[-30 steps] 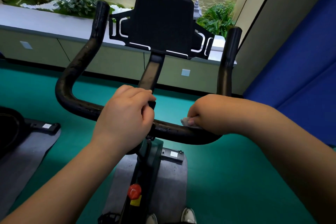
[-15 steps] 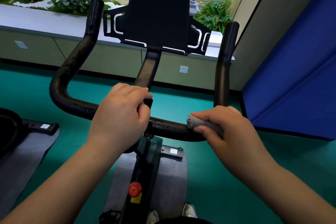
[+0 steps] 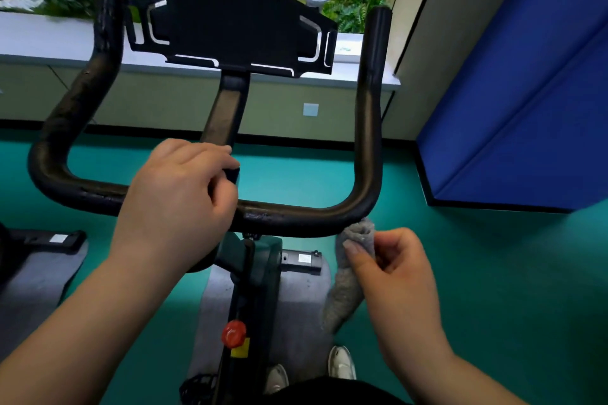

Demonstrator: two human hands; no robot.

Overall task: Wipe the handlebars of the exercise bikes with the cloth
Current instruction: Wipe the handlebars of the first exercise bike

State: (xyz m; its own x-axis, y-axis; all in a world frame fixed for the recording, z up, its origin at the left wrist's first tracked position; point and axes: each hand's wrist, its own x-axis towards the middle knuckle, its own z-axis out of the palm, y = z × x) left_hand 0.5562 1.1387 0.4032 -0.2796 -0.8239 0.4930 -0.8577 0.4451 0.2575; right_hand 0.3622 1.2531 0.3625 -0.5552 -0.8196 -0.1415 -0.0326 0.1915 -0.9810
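The left hand point(image 3: 177, 204) is curled over the middle of the black, foam-covered U-shaped handlebar point(image 3: 296, 219) of the exercise bike, near the stem, bracing it. The right hand point(image 3: 394, 270) pinches a small grey fluffy cloth point(image 3: 353, 260) between thumb and fingertips; the cloth hangs just below the right-hand bend of the bar, its top edge at or just under the foam, and whether it actually touches cannot be told. The step in hand looks like wiping the right corner and the upright right grip point(image 3: 371, 102). To do it well, the cloth should be spread and wrapped around the tube rather than held bunched, so the palm presses it against the full curve, then drawn up the grip to its tip in one steady pass with a slight twist to reach the far side. The bracing hand should hold firm so the bar does not swing. The scuffed patch on the crossbar point(image 3: 260, 215) may need extra rubbing.
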